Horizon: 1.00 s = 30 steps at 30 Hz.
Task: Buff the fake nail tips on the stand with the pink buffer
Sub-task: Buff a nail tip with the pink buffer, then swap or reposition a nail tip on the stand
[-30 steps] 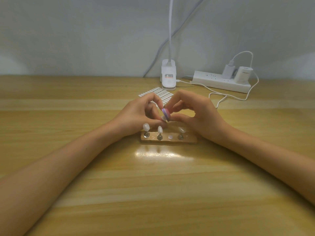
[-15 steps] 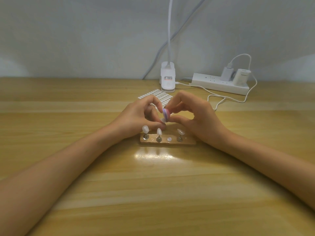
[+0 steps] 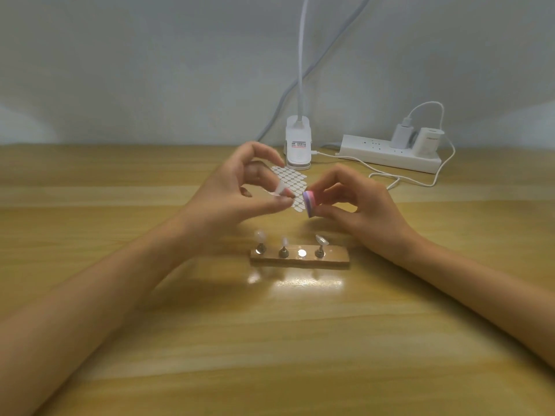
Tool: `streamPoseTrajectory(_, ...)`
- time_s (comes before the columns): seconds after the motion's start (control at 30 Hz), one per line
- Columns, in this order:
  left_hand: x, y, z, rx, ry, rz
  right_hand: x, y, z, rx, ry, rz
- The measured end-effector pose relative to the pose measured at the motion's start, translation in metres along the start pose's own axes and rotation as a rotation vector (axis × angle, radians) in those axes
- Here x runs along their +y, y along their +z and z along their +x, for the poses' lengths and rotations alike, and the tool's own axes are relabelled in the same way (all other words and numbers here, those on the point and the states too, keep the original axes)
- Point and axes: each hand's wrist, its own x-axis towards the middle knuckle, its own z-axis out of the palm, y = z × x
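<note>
A small wooden stand point(image 3: 300, 260) lies on the table with three nail tips on metal pegs: a left tip point(image 3: 259, 236), a middle tip point(image 3: 284, 242) and a right tip point(image 3: 322, 240). One magnet spot point(image 3: 301, 253) on the stand is bare. My left hand point(image 3: 240, 193) is raised above the stand and pinches a pale nail tip on its holder point(image 3: 279, 192) between thumb and fingers. My right hand point(image 3: 354, 202) pinches the small pink and purple buffer point(image 3: 309, 203), held just right of that tip, a little apart from it.
A sheet of white adhesive tabs point(image 3: 295, 181) lies behind my hands. Further back stand a white clip lamp base point(image 3: 298, 148) and a white power strip point(image 3: 387, 153) with chargers and a trailing cable point(image 3: 420, 183). The wooden table point(image 3: 270, 340) extends toward me.
Both hands have risen from just behind the stand and drawn slightly apart. The buffer, pressed against the held tip before, now sits a little to its right.
</note>
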Motion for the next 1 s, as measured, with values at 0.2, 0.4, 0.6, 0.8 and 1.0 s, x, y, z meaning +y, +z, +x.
streamPoseTrajectory(0.2,0.019,0.031,-0.024,-0.192,0.203,0.361,0.008,-0.007,0.000,-0.010,0.031,0.046)
streamPoseTrajectory(0.4,0.012,0.033,-0.026,-0.174,0.030,0.403,0.007,-0.006,-0.001,-0.001,0.043,0.043)
streamPoseTrajectory(0.6,0.012,0.036,-0.027,-0.109,-0.029,0.444,0.009,-0.006,-0.001,0.009,0.047,0.060)
streamPoseTrajectory(0.8,0.012,0.038,-0.027,-0.078,-0.037,0.476,0.009,-0.006,0.000,0.004,0.048,0.062)
streamPoseTrajectory(1.0,0.014,0.052,-0.027,-0.031,0.124,0.657,0.011,-0.007,0.001,-0.023,0.041,0.049)
